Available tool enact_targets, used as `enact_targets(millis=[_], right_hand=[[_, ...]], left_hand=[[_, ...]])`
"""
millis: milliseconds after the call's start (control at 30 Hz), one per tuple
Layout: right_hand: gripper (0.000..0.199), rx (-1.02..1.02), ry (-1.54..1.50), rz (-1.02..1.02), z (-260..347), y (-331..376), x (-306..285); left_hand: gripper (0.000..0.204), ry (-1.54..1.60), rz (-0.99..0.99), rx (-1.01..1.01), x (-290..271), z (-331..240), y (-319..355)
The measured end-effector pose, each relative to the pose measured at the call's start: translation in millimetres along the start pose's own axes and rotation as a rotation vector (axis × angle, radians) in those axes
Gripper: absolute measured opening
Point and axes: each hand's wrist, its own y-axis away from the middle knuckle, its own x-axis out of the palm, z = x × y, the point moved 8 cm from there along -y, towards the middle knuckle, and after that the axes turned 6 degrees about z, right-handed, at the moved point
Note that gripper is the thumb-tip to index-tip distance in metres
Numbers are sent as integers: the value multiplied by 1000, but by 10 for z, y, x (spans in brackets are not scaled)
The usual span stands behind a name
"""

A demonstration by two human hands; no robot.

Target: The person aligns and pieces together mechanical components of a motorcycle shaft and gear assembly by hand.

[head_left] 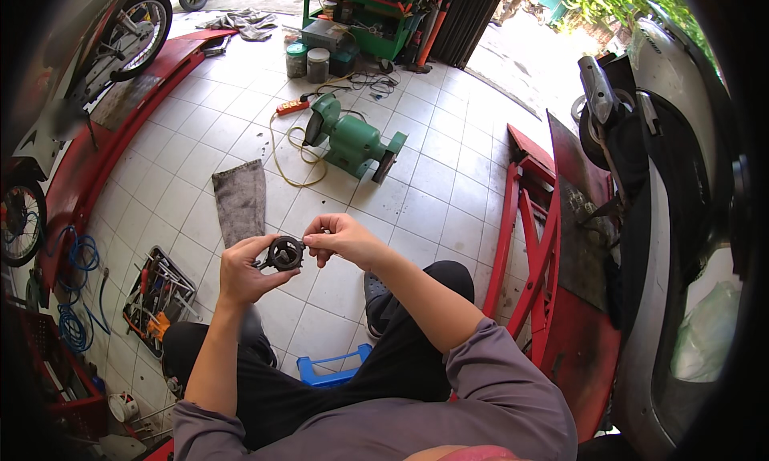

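My left hand (244,273) grips a round, dark mechanical part (285,253) with an open ring and inner spokes, holding it up above the floor between my knees. The thumb lies along its lower edge and the fingers along its upper left. At the part's right edge, my right hand (343,241) has thumb and forefinger pinched together. Whether a small piece sits between those fingertips is too small to make out. A grey rag (240,198) lies on the tiles just beyond my left hand.
A green bench grinder (352,140) stands on the floor ahead, its yellow cord beside a red power strip (291,107). A tool tray (158,297) is at left. Red motorbike lifts (533,253) flank both sides, and a blue stool (332,369) is under me.
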Motion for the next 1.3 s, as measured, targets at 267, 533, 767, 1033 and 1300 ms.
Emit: enact_targets(millis=[267, 533, 767, 1033, 1300], right_hand=[[19, -77, 110, -10, 82, 22, 9], [24, -18, 31, -64, -25, -6, 24], [19, -61, 76, 23, 69, 19, 62], [21, -68, 176, 56, 145, 49, 49], [32, -20, 259, -90, 63, -3, -37]], left_hand=[[47, 7, 14, -15, 21, -2, -10], [48, 5, 5, -1, 25, 41, 7], [48, 2, 4, 0, 40, 52, 15], [48, -16, 19, -5, 39, 39, 10], [48, 20, 5, -18, 36, 48, 7]])
